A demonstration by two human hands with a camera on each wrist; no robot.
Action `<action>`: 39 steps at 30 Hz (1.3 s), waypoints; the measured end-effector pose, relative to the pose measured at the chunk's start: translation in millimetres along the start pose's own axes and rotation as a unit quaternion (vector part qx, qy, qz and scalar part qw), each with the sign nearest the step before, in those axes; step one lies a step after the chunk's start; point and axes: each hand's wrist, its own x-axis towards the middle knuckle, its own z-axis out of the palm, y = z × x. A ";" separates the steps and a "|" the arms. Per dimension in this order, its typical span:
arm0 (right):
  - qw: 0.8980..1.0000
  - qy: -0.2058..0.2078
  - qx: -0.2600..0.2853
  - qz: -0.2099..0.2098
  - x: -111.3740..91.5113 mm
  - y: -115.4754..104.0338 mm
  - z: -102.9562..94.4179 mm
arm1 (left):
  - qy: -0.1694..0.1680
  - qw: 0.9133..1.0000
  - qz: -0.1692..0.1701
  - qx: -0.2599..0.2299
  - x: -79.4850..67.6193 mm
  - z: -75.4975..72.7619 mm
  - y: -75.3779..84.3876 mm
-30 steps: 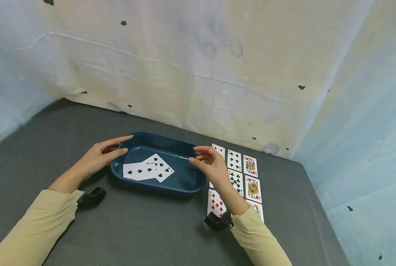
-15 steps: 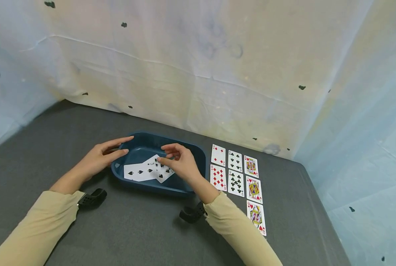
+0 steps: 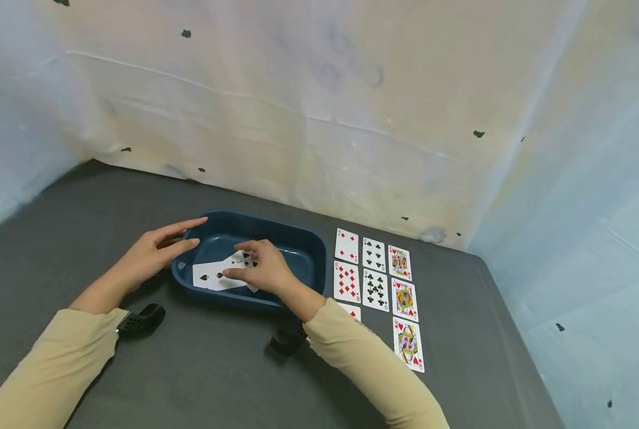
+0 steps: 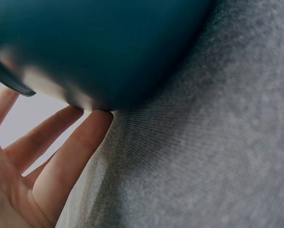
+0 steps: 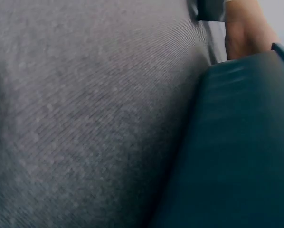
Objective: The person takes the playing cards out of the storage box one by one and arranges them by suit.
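A dark blue tray [image 3: 298, 233] stands on the grey cloth, with spade playing cards [image 3: 204, 276] overlapping face up inside. My left hand [image 3: 150, 253] holds the tray's left end. Its thumb and forefinger lie over the rim, while other fingers [image 4: 85, 142] touch the outer wall in the left wrist view. My right hand [image 3: 266, 269] reaches into the tray over the cards, thumb and forefinger spread apart, its thumb tip over one spade card. It partly hides the cards, and whether it touches them is unclear. In the right wrist view the tray [image 5: 246, 142] fills the lower right.
Right of the tray, face-up cards lie in columns: diamonds [image 3: 347, 281], clubs [image 3: 375, 290] and heart court cards [image 3: 405, 299]. My right sleeve [image 3: 373, 363] covers part of the lowest diamond card. A pale patterned curtain [image 3: 298, 119] hangs behind the table.
My right hand has moved left and down, from the tray's right end to the cards inside. The left hand stays at the tray's left end.
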 end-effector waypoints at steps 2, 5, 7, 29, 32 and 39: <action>1.000 -0.007 -0.028 0.004 1.4 -1.0 2.3 | 0.001 1.000 0.002 -0.004 -1.0 -0.6 -0.5; 0.997 -0.018 -0.074 0.001 2.5 -0.8 4.6 | 0.002 1.000 0.006 -0.007 -2.0 -0.6 0.0; 0.994 -0.022 -0.107 -0.010 2.8 -0.1 5.0 | 0.001 1.000 0.008 -0.008 -2.1 -0.6 1.2; 0.999 -0.029 0.026 0.018 -0.5 4.6 0.9 | 0.004 1.000 0.001 -0.007 -0.9 1.2 -0.4; 0.996 -0.028 0.078 0.018 -4.3 6.0 -3.8 | -0.001 1.000 -0.001 -0.014 -1.6 1.1 0.7; 0.988 -0.018 0.148 -0.025 -20.3 9.7 -25.2 | 0.004 1.000 0.004 -0.014 -2.6 -0.3 1.7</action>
